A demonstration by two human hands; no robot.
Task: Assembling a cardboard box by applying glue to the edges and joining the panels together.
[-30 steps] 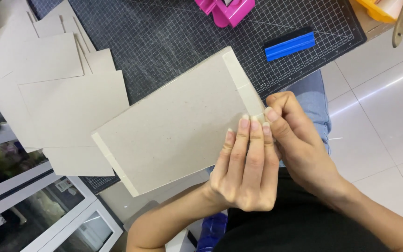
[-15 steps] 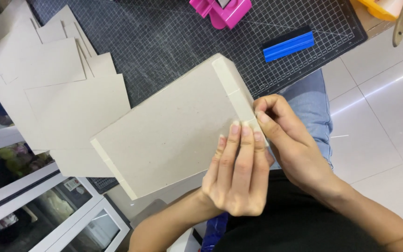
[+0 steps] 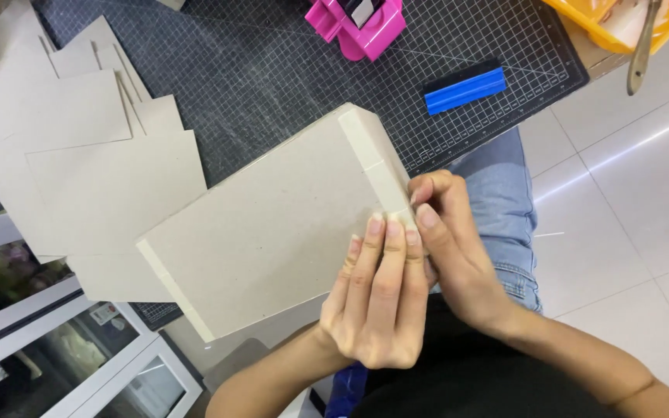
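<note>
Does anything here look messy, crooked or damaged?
Nothing looks damaged or spilled. The loose grey boards lie in an uneven, overlapping pile at the mat's left. Both hands, left and right, press the grey cardboard box.

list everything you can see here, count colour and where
board: 1, grey, folded edges, held over the mat's near edge
card sheets: several, grey, overlapping at left on the mat
mat: 1, dark with a white grid, across the top
pink tool: 1, pink, top middle on the mat
blue bar: 1, blue, on the mat's right part
tray: 1, yellow, top right corner
floor: white tiles, right side
jeans: blue, below the mat's right edge
left hand: 1, fingers flat on the board's near corner
right hand: 1, pinching the board's folded edge beside the left hand
</note>
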